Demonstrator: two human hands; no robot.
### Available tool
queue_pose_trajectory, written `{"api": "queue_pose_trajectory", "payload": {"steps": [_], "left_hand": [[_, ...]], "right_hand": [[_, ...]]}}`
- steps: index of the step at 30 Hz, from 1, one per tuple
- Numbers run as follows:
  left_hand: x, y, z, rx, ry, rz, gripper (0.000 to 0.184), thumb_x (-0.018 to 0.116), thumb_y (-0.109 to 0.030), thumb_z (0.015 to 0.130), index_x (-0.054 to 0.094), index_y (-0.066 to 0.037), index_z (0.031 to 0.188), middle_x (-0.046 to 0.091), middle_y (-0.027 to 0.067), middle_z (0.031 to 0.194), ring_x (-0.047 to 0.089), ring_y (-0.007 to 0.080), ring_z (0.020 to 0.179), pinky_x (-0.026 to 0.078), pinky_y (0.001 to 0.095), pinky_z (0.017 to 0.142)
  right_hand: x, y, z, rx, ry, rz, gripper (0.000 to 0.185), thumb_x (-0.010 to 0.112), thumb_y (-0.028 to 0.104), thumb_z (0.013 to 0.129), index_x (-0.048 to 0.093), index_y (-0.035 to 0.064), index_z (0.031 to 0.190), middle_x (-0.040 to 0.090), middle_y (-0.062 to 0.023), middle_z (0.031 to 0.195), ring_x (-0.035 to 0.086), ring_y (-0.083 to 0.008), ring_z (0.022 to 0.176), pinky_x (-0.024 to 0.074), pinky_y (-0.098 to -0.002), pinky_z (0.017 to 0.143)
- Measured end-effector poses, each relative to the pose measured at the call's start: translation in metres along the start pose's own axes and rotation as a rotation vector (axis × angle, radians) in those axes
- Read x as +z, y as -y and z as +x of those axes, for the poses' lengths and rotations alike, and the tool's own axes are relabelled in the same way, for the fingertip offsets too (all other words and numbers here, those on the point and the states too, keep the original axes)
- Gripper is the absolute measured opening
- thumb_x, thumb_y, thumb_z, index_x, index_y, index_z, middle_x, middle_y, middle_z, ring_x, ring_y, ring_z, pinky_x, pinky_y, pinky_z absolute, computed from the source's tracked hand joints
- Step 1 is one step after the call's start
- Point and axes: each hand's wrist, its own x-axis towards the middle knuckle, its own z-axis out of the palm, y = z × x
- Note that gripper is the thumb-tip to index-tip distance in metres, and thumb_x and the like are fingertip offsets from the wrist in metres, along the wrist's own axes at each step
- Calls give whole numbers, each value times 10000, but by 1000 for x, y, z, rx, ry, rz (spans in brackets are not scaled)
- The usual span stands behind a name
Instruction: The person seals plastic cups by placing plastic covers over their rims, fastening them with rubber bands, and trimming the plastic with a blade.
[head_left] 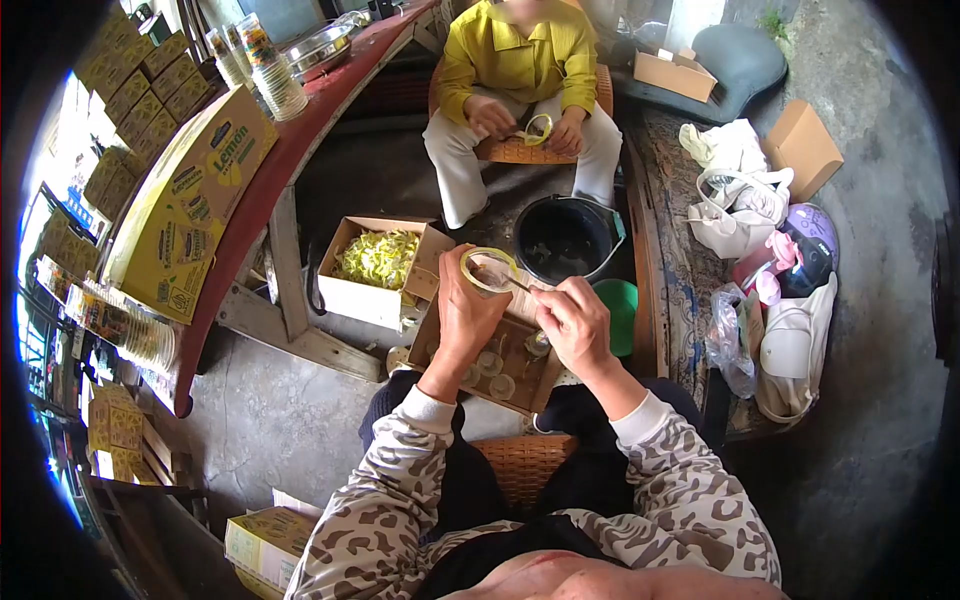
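My left hand (470,312) is wrapped round a clear plastic cup (489,270) with a yellow rim, tilted so that its opening shows. From the right, my right hand (577,322) pinches a thin dark tool (521,286) whose tip reaches the cup's rim. What the tool is cannot be made out. Below both hands, an open cardboard box (518,400) holds several round clear items. A carton (345,292) filled with yellow strips (380,258) stands to the left of my left hand.
A seated co-worker (525,60) in yellow handles a yellow ring (538,129). A black bucket (565,238) and green basin (616,318) stand ahead to the right. Lemon cartons (190,205) and stacked cups (279,90) line the red table (330,82); bags (740,190) lie right.
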Motion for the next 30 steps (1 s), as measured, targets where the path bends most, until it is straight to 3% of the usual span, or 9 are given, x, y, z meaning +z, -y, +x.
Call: {"api": "queue_pose_trajectory", "payload": {"steps": [3,8,15,17,20,21,22,25,30], "left_hand": [[0,0,-1,-31,-23,19,689,777,-60,690,426,1,1280,558,220,1199,602,356,1084,496,411,920],[1,-1,-1,-96,-69,-38,664,779,-69,699,424,-6,1257,649,193,1024,662,377,966,524,429,855],[2,-2,-3,-101,-68,-8,664,780,-74,701,422,-5,1256,659,201,1015,674,362,940,529,422,845],[7,-3,-6,-140,-73,-73,644,790,-61,699,437,0,1234,657,152,986,675,263,886,538,367,818],[16,-4,-14,-133,-24,-93,627,800,-79,710,445,4,1220,662,144,956,679,253,857,546,362,787],[19,-7,-17,-103,-7,-103,642,789,-92,710,425,7,1230,673,215,989,691,362,903,548,414,794],[22,-9,-20,-102,12,-146,636,795,-100,718,428,8,1225,673,224,996,694,365,916,547,415,807],[25,-10,-21,-106,8,-175,612,784,-89,720,438,10,1214,677,212,992,696,348,903,550,405,813],[15,-5,-9,-216,-6,-211,586,745,-72,732,451,24,1230,679,152,1002,692,244,914,547,347,827]], "right_hand": [[5,0,-4,-22,19,-32,195,752,3,752,667,70,915,544,-39,773,588,-224,728,502,-362,627],[5,-2,-6,-18,17,-55,219,751,9,750,677,66,948,545,-40,783,589,-224,737,508,-362,642],[6,0,-8,-5,68,-78,255,735,5,760,672,51,1002,540,-53,816,591,-227,749,513,-367,652],[7,1,-9,-3,62,-93,255,733,6,761,667,48,1004,541,-57,822,593,-230,753,514,-368,653],[7,0,-8,16,56,-120,241,733,5,761,663,45,988,543,-64,822,598,-238,756,515,-370,654],[7,0,-7,37,57,-130,227,734,3,759,664,45,971,544,-67,817,601,-243,756,516,-371,654],[9,-3,-8,39,57,-133,227,734,3,759,664,45,971,544,-67,817,601,-243,756,516,-371,654],[11,-9,-9,206,34,-52,192,731,-6,752,673,50,926,558,-75,807,613,-261,753,521,-384,656],[2,2,-6,159,39,-49,216,737,-7,740,675,53,938,571,-73,828,618,-261,764,525,-385,662]]}}
